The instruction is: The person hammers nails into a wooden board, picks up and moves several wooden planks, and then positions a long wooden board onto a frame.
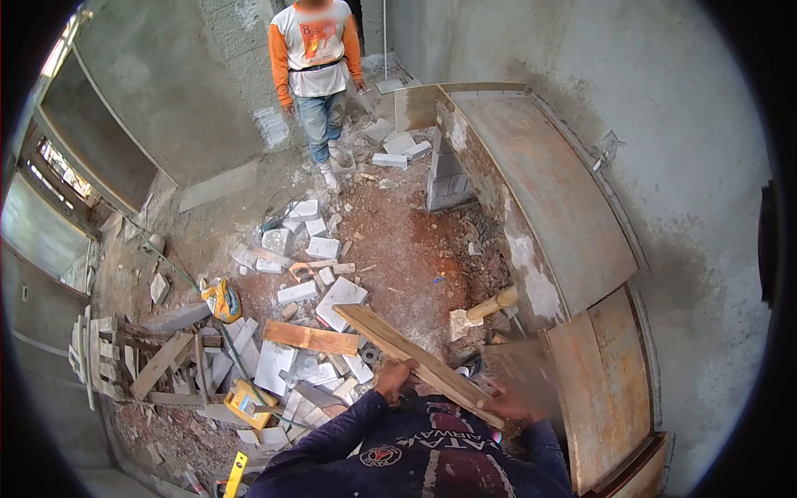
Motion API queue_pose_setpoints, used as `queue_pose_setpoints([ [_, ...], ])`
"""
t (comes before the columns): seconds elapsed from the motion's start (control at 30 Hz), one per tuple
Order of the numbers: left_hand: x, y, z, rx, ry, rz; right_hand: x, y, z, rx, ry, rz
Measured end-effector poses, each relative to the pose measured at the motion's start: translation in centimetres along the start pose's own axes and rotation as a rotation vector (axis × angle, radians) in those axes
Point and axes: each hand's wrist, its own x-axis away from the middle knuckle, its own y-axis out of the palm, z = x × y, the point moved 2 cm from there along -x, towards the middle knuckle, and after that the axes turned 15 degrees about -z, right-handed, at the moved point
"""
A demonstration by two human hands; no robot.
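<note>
A long wooden plank (415, 358) slants across in front of my body, its far end up and to the left. My left hand (393, 380) is closed round the plank's lower left edge near the middle. At the near right end, my right hand (512, 400) holds the plank too, its fingers on the wood. Left of the plank, a shorter reddish board (311, 338) lies on broken white blocks.
A person (320, 83) stands at the back. White blocks (324, 247), a handsaw (301, 270), a yellow toolbox (249, 404) and a yellow level (236, 475) lie on the left. Wooden panels (548, 199) run along the right wall. A wooden frame (158, 365) stands far left.
</note>
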Motion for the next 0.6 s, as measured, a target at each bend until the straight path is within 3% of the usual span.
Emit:
queue_pose_setpoints([
  [0.3,-0.5,0.8,-1.3,0.025,-0.011,-0.014,-0.1,0.3,-2.0,0.106,-0.085,-0.134],
  [0.37,-0.5,0.9,-1.8,0.064,-0.038,-0.010,-0.3,0.1,-1.3,0.101,-0.005,-0.221],
  [0.6,-0.7,0.4,-2.4,0.150,-0.107,-0.075,-0.5,-0.8,-2.2,0.194,-0.024,-0.230],
])
